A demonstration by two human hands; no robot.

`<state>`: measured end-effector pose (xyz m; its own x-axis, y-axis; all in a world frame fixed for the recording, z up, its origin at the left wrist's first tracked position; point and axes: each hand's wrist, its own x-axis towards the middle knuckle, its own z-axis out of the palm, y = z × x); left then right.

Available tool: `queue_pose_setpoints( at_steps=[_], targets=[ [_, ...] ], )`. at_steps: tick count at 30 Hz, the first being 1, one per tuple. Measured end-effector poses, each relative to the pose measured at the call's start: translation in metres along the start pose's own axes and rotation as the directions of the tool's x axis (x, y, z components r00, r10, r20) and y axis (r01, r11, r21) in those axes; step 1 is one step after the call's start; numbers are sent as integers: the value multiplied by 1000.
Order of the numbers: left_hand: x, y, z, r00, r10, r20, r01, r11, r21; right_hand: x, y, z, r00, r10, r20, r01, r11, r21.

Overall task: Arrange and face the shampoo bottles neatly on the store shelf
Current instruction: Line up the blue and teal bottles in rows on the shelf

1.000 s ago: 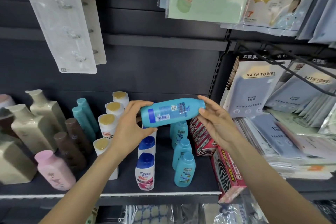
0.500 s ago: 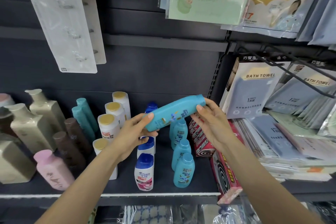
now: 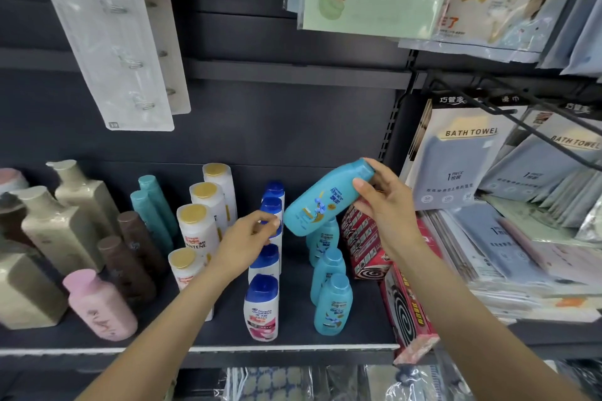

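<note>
While the right hand (image 3: 389, 205) holds the blue bottle (image 3: 327, 197) tilted above the shelf (image 3: 228, 349), cap end up and to the right, its fingers and thumb are curled round the upper body near the cap, with the front label turned toward the camera. The left hand (image 3: 249, 239) is just beside the bottle's base, not plainly touching it; its fingers are loosely curled in front of the blue-capped row (image 3: 262, 296), and whether they pinch a cap there cannot be told. Below the held bottle stands a row of 3 matching blue bottles (image 3: 332, 303), upright, with the red boxes (image 3: 368, 244) just to their right.

Handling, as a judgement: the bottle looks like smooth rigid plastic, small and light enough for 1 hand, and likely slippery on its glossy sides. The waist of the body offers the surest hold; a grip by the cap alone would let the base swing. Set down, it could topple its neighbours, since they stand close together.
</note>
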<state>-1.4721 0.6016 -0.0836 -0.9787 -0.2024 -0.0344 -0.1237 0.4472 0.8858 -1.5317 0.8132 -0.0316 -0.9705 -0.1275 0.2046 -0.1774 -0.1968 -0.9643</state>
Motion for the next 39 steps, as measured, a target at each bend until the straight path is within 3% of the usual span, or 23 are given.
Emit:
queue_pose_setpoints(
  at_steps=[6,9,14,18,26,32,39],
  targets=[
    [8,-24,5,986,156,-67,-117,912,392,6,8,-6,994,-88,58,101,958,-269],
    [15,-28,7,982,187,28,-172,823,541,10,18,-6,987,-104,125,146,904,-402],
    [26,-34,5,975,123,183,-216,699,682,14,36,-6,967,-116,226,233,758,-609],
    [29,-39,2,971,94,221,-222,703,676,18,51,-11,955,-28,295,235,676,-699],
    [32,-37,4,968,103,228,-224,760,610,21,69,-18,908,218,357,157,615,-773],
    [27,-40,4,969,116,219,-223,794,566,28,82,-20,901,260,348,158,548,-821],
    [26,-43,5,970,114,214,-217,803,555,27,95,-19,893,287,348,142,553,-821]
  ],
)
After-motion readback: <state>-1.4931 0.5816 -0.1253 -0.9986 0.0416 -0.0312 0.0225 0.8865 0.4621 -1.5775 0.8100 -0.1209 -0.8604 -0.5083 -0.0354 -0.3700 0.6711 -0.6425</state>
